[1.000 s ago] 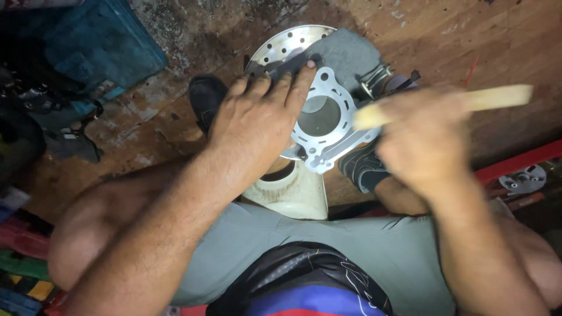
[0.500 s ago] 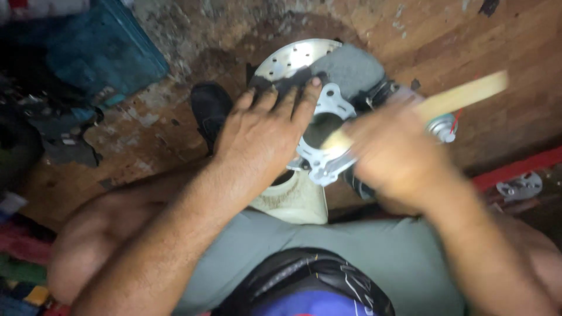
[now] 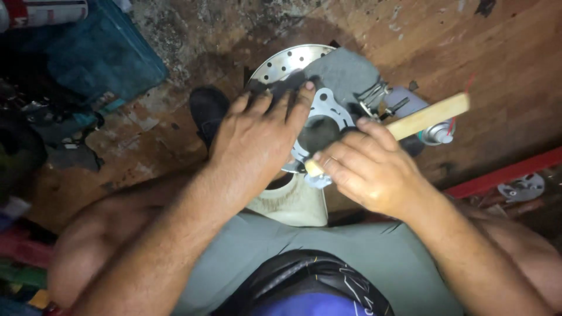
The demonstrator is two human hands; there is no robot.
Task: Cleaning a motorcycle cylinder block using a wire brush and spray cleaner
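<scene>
The left hand [image 3: 257,137] lies spread flat on the stiff, seemingly heavy metal cylinder casting [image 3: 319,126], best steadied by its rim, while the right hand [image 3: 369,169] grips a wooden handle [image 3: 424,117].

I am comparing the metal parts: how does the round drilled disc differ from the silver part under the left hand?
The round drilled steel disc lies flat on the wooden floor, while the silver cast-metal part with a large round bore stands above it. The disc has many small holes; the cast part has one wide opening. The left hand presses the cast part, not the disc. Both are pale grey metal.
</scene>
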